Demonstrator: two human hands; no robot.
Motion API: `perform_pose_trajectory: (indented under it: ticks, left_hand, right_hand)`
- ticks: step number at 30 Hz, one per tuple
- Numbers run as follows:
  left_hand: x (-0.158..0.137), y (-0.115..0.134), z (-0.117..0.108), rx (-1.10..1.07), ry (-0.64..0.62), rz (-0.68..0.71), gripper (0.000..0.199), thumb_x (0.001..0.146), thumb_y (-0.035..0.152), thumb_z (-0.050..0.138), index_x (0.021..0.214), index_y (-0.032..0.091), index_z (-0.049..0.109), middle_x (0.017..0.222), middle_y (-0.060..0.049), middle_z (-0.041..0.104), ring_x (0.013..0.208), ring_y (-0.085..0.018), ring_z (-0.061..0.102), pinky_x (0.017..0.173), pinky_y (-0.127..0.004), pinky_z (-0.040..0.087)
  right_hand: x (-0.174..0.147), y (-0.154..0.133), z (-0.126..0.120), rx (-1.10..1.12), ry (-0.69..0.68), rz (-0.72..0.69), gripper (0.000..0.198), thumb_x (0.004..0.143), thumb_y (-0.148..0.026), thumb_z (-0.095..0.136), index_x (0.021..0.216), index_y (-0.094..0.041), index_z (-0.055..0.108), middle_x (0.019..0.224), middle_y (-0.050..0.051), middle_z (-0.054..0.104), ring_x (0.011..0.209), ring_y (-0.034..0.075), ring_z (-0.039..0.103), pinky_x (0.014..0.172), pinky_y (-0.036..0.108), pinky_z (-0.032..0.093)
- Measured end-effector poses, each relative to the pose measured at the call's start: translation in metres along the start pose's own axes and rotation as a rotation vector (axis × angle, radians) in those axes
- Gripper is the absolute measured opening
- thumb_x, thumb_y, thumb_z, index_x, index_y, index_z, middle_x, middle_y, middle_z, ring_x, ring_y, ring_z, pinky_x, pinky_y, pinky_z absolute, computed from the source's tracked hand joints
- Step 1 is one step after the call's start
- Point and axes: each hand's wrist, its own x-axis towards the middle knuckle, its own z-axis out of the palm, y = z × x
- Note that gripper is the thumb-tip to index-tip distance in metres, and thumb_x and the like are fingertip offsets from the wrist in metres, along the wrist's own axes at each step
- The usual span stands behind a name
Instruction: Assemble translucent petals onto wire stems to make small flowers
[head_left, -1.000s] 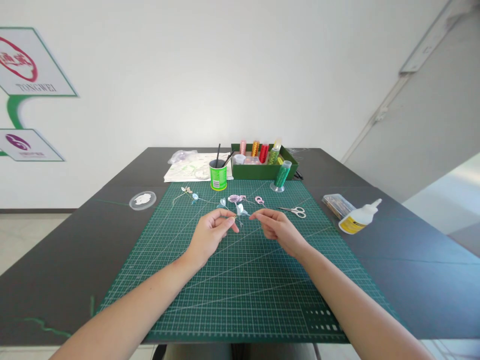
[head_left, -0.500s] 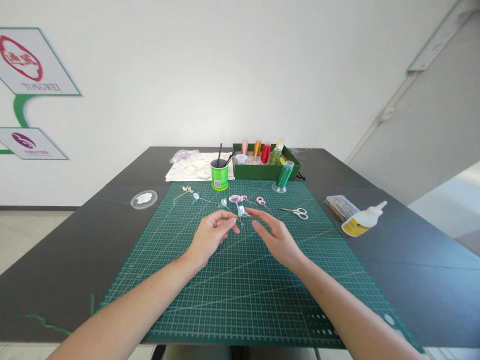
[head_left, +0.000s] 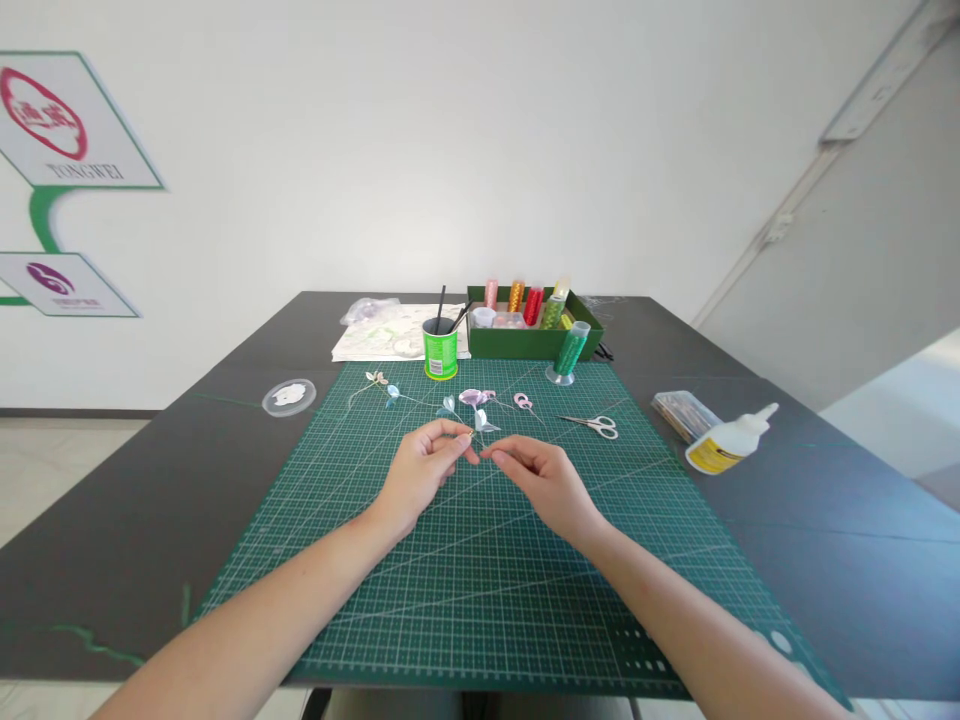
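Observation:
My left hand is closed in a pinch on a thin wire stem. A pale blue-white wire flower shows just beyond the fingertips. My right hand is pinched shut close beside the left fingertips, where the fine wire ends are; what lies in its grip is too small to make out. Past the hands on the mat are a pale purple flower piece, a small blue flower, another blue flower, a pink looped piece and a cream sprig.
White-handled scissors lie right on the green cutting mat. Behind stand a green can with brushes, a green thread spool and a box of spools. A glue bottle is far right; a lid sits left.
My right hand's fingers, spread apart before, have closed into a pinch and come lower, beside the left fingertips. The left hand keeps its pinch in nearly the same place.

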Motion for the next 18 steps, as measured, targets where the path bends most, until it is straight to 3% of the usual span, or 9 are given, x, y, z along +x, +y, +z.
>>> perform_pose_trajectory:
  ticks: [6, 11, 18]
  left_hand:
    - [0.002, -0.001, -0.001, 0.044, 0.007, -0.033, 0.028, 0.082, 0.041, 0.066, 0.092, 0.015, 0.063, 0.07, -0.001, 0.068, 0.044, -0.006, 0.032, 0.043, -0.021, 0.021]
    - [0.0, -0.001, 0.003, 0.156, -0.184, -0.179, 0.028, 0.08, 0.041, 0.066, 0.092, 0.016, 0.062, 0.069, -0.001, 0.069, 0.045, -0.007, 0.034, 0.044, -0.021, 0.022]
    - [-0.006, -0.005, 0.007, 0.244, -0.345, -0.195, 0.025, 0.082, 0.041, 0.063, 0.082, 0.016, 0.059, 0.072, -0.003, 0.073, 0.044, -0.007, 0.03, 0.043, -0.023, 0.019]
  right_hand:
    - [-0.007, -0.008, -0.005, -0.157, -0.006, -0.125, 0.029, 0.093, -0.039, 0.055, 0.098, -0.022, 0.078, 0.06, 0.001, 0.059, 0.047, 0.01, 0.034, 0.045, 0.026, 0.025]
    - [-0.01, -0.02, -0.016, -0.08, -0.041, -0.143, 0.029, 0.091, -0.039, 0.058, 0.088, -0.02, 0.08, 0.059, 0.002, 0.062, 0.044, 0.009, 0.033, 0.041, 0.025, 0.024]
    - [-0.01, -0.025, -0.021, -0.013, 0.024, -0.172, 0.024, 0.086, -0.035, 0.064, 0.084, -0.018, 0.081, 0.07, 0.006, 0.074, 0.053, 0.014, 0.054, 0.046, 0.026, 0.039]
